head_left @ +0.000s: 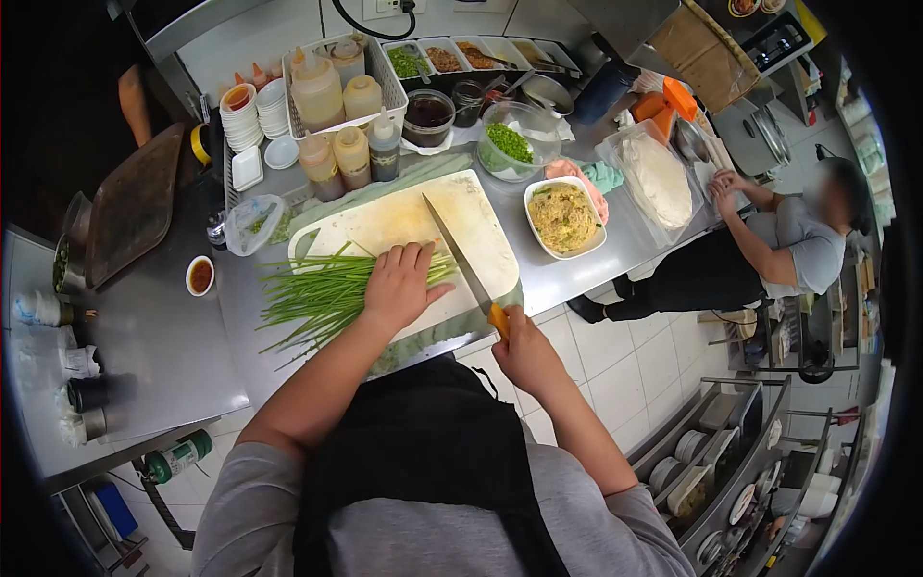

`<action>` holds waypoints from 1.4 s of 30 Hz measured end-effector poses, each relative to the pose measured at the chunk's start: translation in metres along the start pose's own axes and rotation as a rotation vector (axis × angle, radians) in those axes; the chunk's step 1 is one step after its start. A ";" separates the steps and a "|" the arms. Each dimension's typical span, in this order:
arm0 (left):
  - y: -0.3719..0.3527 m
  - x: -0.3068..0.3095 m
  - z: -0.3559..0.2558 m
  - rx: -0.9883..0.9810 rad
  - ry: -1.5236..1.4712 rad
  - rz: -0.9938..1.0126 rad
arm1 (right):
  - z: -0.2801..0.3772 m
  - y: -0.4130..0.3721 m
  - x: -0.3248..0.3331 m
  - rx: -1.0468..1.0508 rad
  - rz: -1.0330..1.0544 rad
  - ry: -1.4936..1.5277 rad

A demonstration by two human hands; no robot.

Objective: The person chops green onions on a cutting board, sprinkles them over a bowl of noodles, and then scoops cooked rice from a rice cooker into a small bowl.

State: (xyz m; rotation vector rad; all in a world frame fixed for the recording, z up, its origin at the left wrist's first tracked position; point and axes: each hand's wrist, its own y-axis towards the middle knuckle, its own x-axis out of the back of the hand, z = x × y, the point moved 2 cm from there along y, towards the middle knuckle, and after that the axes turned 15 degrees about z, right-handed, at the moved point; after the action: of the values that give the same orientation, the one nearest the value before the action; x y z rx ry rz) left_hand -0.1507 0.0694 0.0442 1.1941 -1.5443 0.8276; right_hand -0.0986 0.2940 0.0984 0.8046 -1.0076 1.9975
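Note:
A bunch of long green onions (315, 294) lies across the white cutting board (466, 207), its leafy ends hanging over the left side. My left hand (402, 281) presses down on the bunch, fingers curled over the stalks near their cut ends. My right hand (529, 354) grips the yellow handle of a large kitchen knife (458, 252). The blade rests slanted over the board, to the right of the stalks, its tip pointing away from me. Some small bits lie close to my left fingertips. Under the board is a damp greenish cloth (409, 348).
Behind the board stand squeeze bottles (352, 157) and a tub of chopped greens (510, 144). A square bowl of yellowish mixture (564, 217) sits at right, near bagged dough (652, 178). A sauce cup (200, 276) is at left. Another person (784, 236) stands at the counter's right end.

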 end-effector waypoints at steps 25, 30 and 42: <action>-0.008 0.051 0.108 0.522 -0.064 0.292 | 0.001 0.019 -0.011 -0.150 0.141 -0.084; -0.010 0.051 0.121 0.578 -0.347 0.155 | 0.002 0.018 -0.011 -0.174 0.152 -0.086; -0.038 0.106 0.129 0.428 -1.007 -0.321 | 0.004 0.018 -0.009 -0.195 0.142 -0.052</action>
State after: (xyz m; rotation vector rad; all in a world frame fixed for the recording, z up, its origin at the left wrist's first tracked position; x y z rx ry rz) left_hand -0.1556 -0.0900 0.1059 2.3343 -1.8883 0.3245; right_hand -0.1082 0.2798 0.0868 0.6978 -1.2995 1.9663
